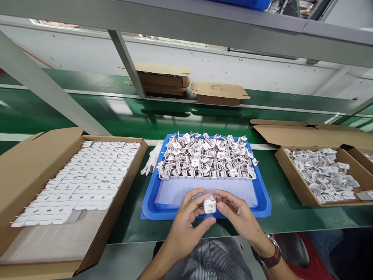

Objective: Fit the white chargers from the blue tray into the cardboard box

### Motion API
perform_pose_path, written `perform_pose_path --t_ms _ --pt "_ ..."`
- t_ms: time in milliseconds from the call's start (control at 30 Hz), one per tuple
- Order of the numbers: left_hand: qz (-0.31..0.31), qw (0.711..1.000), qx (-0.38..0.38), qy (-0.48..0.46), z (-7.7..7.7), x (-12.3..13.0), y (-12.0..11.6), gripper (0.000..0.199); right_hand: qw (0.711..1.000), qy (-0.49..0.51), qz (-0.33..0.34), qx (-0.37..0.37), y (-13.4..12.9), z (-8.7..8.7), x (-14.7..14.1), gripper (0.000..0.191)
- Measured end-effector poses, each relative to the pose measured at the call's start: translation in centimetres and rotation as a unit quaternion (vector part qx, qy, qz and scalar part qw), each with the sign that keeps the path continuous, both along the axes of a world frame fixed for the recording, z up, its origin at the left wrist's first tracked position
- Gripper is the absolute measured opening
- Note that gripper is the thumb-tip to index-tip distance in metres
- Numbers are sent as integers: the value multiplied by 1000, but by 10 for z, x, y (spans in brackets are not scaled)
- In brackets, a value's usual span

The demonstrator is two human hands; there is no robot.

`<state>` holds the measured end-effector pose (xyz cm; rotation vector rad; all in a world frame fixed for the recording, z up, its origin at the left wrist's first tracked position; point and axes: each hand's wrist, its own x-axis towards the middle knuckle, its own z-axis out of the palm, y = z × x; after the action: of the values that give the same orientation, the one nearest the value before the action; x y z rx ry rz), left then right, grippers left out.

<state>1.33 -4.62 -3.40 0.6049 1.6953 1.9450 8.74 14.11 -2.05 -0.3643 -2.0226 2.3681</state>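
A small white power adapter (210,205) is held upright between my two hands, over the front rim of a blue tray (148,208). My left hand (189,219) grips it from the left, its fingers bent around that side and the thumb beneath. On the other side, my right hand (237,212) touches it with thumb and fingertips. Behind the hands, white open housings (206,174) stand in rows in the tray, with small white caps and thin wires poking out on top. White paper (171,192) lines the tray floor.
At left stands an open cardboard box (125,198) with rows of flat white pieces (93,181). Another carton (287,175) at right holds loose white parts with wires. A white glove (152,158) lies beside the tray. Metal shelf posts (126,62) rise behind the green table.
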Motion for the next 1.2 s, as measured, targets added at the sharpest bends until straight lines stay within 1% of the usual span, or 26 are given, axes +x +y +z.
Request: perform_pose_path --t_ms 67,133,233,300,400,533,633,733,800,867,967,1033,1133,1200 --pt "13 1000 -7 2 1 1 2 42 1000 -3 4 1 0 4 0 41" --pt "12 1000 -8 6 3 1 1 40 1000 -3 6 -1 -1 7 -1 41" --pt "-18 1000 22 1 6 -2 -2 41 1000 0 9 -10 -2 6 -1 43" --pt "-31 998 49 -5 8 -4 -3 38 1000 7 7 -9 -3 4 -1 42" --pt "-25 997 66 -17 10 -7 -4 31 1000 23 2 6 -5 3 -1 38" --pt "-13 997 75 -27 11 -6 -2 28 999 47 9 19 -4 5 0 34" --pt "-14 997 71 -12 9 -3 -1 27 998 59 19 21 -2 9 0 32" --pt "-1 998 57 22 4 1 -2 24 995 74 19 57 -1 11 1 28" --pt "7 998 48 47 3 1 -3 24 995 72 11 75 -2 10 2 26" --pt "-8 998 35 52 4 -2 -4 24 996 56 4 66 -2 5 2 30" --pt "-52 998 17 39 7 -6 -7 29 998 36 1 44 -1 -5 1 41" --pt "-70 997 16 26 8 -6 -7 38 999 30 -4 36 0 -10 0 45" --pt "-61 998 -2 20 5 -3 -5 58 999 20 -11 30 1 -11 -1 44" --pt "-36 998 -39 36 2 1 -1 60 999 14 -10 28 2 -8 -2 42"
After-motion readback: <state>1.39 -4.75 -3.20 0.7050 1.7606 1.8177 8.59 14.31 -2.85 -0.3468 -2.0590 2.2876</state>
